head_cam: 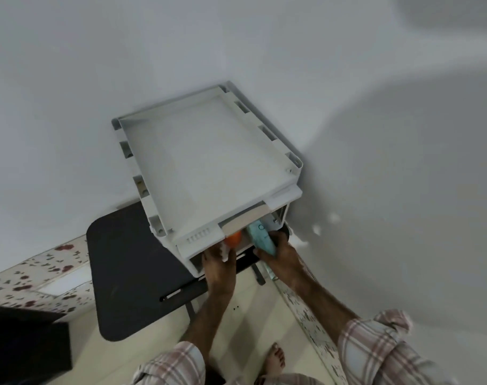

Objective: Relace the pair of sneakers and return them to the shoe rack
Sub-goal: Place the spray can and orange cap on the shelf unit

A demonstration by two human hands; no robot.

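Both hands reach into white shoe rack: left hand grips orange-toed sneaker, right hand apparently clamps teal sneaker.

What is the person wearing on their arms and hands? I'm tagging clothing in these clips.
Both forearms are bare. The left hand and right hand wear no gloves, and no rings or watch show. Plaid sleeves in pink, white and grey sit pushed up near the elbows.

Readable text: I can make out none anywhere in my view.
Pale turquoise sneaker: I see one small ring-shaped mark on its side, too blurred to read as a logo or letter.
White plastic shoe rack: I find no label or number.
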